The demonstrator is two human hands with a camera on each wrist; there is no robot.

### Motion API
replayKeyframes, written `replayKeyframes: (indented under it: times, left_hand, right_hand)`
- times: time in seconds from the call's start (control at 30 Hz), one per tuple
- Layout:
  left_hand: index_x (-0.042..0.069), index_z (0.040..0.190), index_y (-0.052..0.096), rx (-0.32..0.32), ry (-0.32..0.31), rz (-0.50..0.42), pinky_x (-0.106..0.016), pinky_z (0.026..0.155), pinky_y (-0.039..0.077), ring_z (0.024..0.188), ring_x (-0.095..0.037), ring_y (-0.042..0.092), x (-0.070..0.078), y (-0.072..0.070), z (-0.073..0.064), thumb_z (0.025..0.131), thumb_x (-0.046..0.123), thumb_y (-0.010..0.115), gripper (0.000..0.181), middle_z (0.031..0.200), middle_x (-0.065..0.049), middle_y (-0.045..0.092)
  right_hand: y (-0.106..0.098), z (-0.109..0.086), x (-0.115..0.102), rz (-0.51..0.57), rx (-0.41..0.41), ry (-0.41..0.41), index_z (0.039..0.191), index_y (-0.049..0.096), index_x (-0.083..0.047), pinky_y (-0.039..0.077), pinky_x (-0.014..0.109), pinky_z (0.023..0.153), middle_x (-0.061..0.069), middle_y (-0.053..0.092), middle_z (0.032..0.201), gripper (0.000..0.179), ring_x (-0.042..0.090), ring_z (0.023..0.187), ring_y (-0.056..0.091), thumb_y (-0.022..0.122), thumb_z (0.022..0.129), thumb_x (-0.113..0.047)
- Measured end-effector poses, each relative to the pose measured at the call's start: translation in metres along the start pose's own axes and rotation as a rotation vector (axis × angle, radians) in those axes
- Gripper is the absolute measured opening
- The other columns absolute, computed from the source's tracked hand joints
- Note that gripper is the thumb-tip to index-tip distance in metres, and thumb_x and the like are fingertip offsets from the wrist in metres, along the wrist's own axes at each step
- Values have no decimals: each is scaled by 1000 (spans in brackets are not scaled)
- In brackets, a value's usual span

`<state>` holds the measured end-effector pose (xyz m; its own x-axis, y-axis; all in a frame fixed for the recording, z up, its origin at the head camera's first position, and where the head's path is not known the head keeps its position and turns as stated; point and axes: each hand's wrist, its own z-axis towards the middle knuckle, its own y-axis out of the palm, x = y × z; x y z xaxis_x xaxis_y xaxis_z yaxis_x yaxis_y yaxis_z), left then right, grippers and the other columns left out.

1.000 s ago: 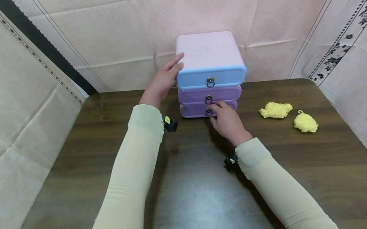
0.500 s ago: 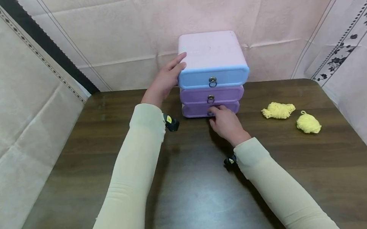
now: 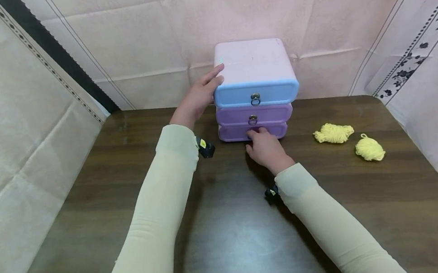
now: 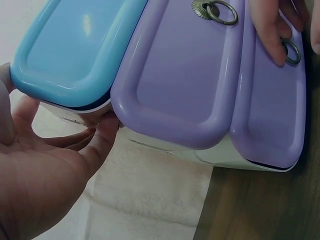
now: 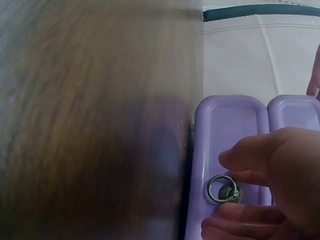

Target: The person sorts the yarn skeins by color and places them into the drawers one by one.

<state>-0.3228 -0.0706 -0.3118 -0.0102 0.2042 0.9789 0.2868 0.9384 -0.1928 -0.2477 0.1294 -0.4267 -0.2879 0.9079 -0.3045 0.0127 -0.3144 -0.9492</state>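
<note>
A small drawer cabinet with a white top [image 3: 252, 59] stands at the back of the table. It has a blue top drawer [image 3: 256, 93] and purple middle [image 3: 233, 116] and bottom drawers [image 3: 231, 133], each with a ring pull. My left hand [image 3: 199, 94] rests against its upper left side, some fingers at the top edge and others along the side below in the left wrist view. My right hand [image 3: 265, 149] is at the bottom drawer, thumb and fingers spread around its ring pull [image 5: 221, 189], fingertips right at the drawer front. All three drawers look closed.
Two bundles of yellow yarn, one long [image 3: 333, 133] and one round [image 3: 370, 148], lie right of the cabinet on the dark wooden table [image 3: 233, 253]. Pale patterned cloth [image 3: 129, 38] hangs behind and at both sides.
My right hand's fingers have come off the bottom ring pull and spread apart, the hand shifting slightly down and left. The left hand stays at the cabinet's side.
</note>
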Motion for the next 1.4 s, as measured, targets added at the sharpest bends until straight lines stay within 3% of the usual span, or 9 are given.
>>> replayKeyframes:
  times: [0.3,0.6,1.4]
  left_hand:
    - [54,139,40,-2,2,6,-41,112,37,143,-14,33,-1,0,0,99,47,49,42,158,17,25]
    - [53,139,41,1,0,-6,-41,112,37,143,-14,32,-1,1,1,99,46,49,42,158,17,26]
    - [52,141,40,12,2,5,-42,111,38,141,-15,35,1,2,-1,99,45,48,43,158,15,26]
  right_hand:
    - [5,1,3,-18,54,-11,126,57,-7,51,54,83,22,55,115,37,42,95,62,63,92,-19]
    - [11,3,6,0,176,-52,105,62,-7,52,54,74,19,58,99,12,40,88,62,58,93,-9]
    - [7,-11,3,-8,122,-48,106,66,-8,53,48,77,16,62,100,16,35,89,62,60,91,-10]
